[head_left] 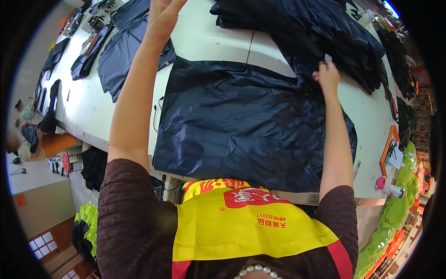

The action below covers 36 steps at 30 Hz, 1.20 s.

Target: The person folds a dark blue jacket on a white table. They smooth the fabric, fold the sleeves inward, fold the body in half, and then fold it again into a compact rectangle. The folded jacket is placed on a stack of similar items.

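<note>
A dark navy, shiny garment point(241, 125) lies spread and wrinkled on the white table in front of me. My right hand point(328, 78) is closed on dark cloth at its far right corner, beside a small white tag point(328, 57). The cloth there runs up into a heap of dark garments point(344, 32), so where one piece ends I cannot make out. At the top edge my left hand point(163, 18) reaches far forward with its thumb stretched out. Its fingertips are cut off by the picture's edge, and nothing shows in it.
More dark garments point(123, 56) lie left of my left forearm. Folded dark pieces point(90, 53) lie farther left. An orange frame point(389, 149) and a bottle with a pink cap point(389, 188) are at the table's right end. Bright yellow-green cloth point(395, 204) is heaped beyond. Another person point(32, 139) is at the far left.
</note>
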Available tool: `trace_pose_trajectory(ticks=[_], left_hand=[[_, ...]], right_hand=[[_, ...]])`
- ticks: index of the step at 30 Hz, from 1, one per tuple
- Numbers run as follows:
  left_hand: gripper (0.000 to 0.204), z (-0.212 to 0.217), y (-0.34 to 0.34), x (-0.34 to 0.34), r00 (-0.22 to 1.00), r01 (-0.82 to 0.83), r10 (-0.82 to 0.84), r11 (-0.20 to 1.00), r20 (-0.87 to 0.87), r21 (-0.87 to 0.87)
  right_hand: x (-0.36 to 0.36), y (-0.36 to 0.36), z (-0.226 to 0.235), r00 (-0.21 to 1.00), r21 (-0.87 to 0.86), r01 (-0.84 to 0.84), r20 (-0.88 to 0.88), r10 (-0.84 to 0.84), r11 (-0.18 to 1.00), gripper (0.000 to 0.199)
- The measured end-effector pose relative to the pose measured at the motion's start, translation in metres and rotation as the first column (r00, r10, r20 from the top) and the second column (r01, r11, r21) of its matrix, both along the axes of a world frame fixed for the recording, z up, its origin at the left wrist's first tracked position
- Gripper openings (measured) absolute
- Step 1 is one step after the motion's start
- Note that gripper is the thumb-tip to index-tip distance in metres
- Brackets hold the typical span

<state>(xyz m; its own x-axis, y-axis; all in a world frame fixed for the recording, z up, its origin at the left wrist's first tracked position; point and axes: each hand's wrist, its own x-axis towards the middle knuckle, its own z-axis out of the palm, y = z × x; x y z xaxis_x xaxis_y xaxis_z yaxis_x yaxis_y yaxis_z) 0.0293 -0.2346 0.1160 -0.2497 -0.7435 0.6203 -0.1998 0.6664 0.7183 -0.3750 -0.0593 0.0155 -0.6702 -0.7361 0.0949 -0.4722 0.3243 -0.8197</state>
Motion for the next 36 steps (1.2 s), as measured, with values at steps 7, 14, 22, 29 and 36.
trace_pose_trajectory(ticks=[7,14,22,29,36], left_hand=[[0.07,-0.108,0.011,0.035,0.434,-0.707,0.549,0.699,0.714,-0.108],[0.031,-0.157,-0.043,0.045,0.989,-0.129,0.013,0.555,0.146,0.822],[0.036,-0.222,-0.058,0.046,0.843,-0.535,0.449,0.755,0.296,0.38],[0.038,-0.162,0.021,-0.017,0.871,-0.228,0.318,0.937,0.374,-0.266],[0.04,-0.184,0.074,-0.074,0.741,0.069,-0.004,0.995,0.672,-0.07]], right_hand=[[-0.032,0.036,-0.042,0.781,-0.1,-0.121,-0.623,0.033,0.988,0.071],[-0.072,0.053,-0.073,0.911,0.339,0.084,-0.407,0.066,0.937,0.062],[-0.082,0.033,-0.092,0.824,0.437,0.474,-0.527,-0.209,0.765,0.054],[-0.086,0.039,-0.09,0.748,0.093,0.218,-0.656,-0.105,0.971,0.049],[-0.011,-0.09,0.035,0.737,-0.131,-0.041,-0.673,-0.058,0.991,0.062]])
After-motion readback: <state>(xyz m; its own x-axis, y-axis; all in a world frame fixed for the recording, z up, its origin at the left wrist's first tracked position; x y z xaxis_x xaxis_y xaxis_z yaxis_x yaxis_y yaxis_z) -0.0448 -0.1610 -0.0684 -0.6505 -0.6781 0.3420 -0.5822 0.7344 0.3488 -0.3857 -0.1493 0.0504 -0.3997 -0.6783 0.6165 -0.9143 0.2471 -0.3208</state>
